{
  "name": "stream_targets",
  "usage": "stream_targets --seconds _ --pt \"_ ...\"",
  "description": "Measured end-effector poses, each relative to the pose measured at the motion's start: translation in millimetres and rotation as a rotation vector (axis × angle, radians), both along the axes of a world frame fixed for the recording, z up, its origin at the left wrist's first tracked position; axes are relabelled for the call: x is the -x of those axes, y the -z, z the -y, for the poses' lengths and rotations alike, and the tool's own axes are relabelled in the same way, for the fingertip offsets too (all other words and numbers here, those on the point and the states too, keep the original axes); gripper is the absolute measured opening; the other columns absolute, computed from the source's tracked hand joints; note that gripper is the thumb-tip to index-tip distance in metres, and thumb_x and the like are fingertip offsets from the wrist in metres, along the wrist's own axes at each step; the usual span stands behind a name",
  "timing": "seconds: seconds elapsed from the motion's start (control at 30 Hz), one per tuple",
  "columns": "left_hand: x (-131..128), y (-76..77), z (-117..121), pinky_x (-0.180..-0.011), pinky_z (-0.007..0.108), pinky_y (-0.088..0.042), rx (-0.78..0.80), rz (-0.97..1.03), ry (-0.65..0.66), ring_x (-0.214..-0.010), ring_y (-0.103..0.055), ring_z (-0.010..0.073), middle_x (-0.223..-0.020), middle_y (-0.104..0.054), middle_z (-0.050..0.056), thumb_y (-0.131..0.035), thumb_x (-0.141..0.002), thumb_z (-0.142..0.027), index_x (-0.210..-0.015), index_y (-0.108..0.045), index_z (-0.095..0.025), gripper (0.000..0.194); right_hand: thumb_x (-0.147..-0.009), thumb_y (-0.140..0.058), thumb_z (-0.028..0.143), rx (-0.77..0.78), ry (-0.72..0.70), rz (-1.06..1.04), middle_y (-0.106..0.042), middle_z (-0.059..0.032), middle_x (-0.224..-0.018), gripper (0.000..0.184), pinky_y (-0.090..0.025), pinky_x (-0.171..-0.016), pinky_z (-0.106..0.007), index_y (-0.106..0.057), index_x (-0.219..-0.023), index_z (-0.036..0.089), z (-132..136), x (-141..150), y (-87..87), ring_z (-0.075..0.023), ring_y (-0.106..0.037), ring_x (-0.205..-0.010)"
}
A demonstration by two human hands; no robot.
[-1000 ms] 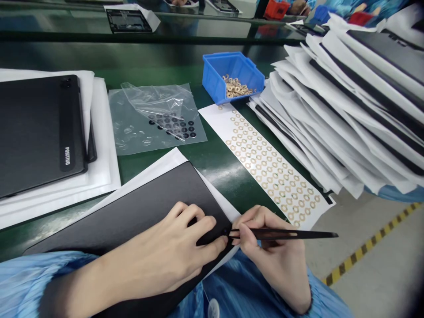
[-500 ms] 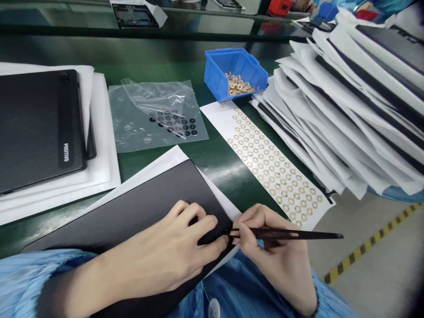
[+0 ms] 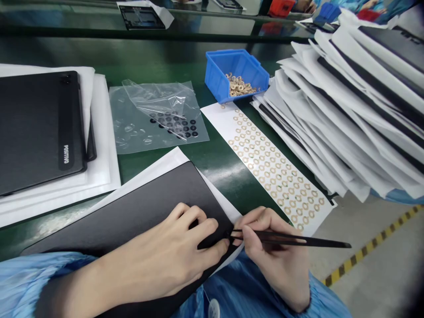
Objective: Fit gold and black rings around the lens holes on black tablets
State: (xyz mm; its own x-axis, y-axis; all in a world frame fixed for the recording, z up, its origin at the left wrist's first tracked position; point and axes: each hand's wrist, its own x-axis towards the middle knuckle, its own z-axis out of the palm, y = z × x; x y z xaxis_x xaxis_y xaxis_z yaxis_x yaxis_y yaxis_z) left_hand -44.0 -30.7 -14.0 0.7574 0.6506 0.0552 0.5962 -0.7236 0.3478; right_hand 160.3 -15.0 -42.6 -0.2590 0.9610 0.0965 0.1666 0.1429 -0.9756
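A flat black tablet (image 3: 159, 201) lies tilted across a white sheet (image 3: 217, 187) in front of me. My left hand (image 3: 179, 247) rests on it with bent fingers, holding it near its right corner; the thumb and forefinger are beside the edge. My right hand (image 3: 273, 256) pinches dark tweezers (image 3: 298, 239), whose tips reach that corner close to my left fingertips. Whatever the tips touch is too small to make out. Right of the hands lies a white sheet of ring-shaped, tan stickers (image 3: 278, 170).
A blue bin (image 3: 217, 75) holds tan rings (image 3: 241, 86). Behind the tablet lies a clear plastic bag (image 3: 132, 128) with black discs (image 3: 187, 128). Wrapped panels (image 3: 344, 106) are stacked at right; a tablet marked POSITIVO (image 3: 33, 132) tops the left stack. A co-worker's hand (image 3: 306, 6) shows beyond.
The tweezers' rear end has swung slightly down and right as my right hand shifts a little. The tips stay at the tablet's corner, and my left hand remains in place.
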Motion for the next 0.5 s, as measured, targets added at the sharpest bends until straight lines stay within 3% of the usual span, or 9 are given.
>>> stream_targets --seconds 0.33,0.5 --pt "-0.9 2.4 0.6 -0.072 0.034 -0.033 -0.010 0.015 -0.005 -0.088 -0.045 0.0215 -0.097 -0.053 0.006 -0.040 -0.097 -0.024 -0.121 -0.052 -0.018 0.028 -0.081 -0.058 0.010 -0.034 0.007 0.035 -0.058 0.0010 -0.071 0.017 -0.047 -0.052 -0.022 -0.051 -0.070 0.020 0.9 0.7 0.3 -0.0113 -0.059 -0.060" --pt "-0.7 -0.4 -1.0 -0.071 0.033 -0.034 -0.005 0.009 0.007 -0.086 -0.046 0.0206 -0.097 -0.054 0.006 -0.044 -0.095 -0.023 -0.118 -0.054 -0.019 0.025 -0.079 -0.059 0.009 -0.142 0.022 0.119 -0.059 0.0019 -0.071 0.019 -0.048 -0.056 -0.024 -0.049 -0.070 0.021 3.0 0.0 1.4 -0.0121 -0.060 -0.064"
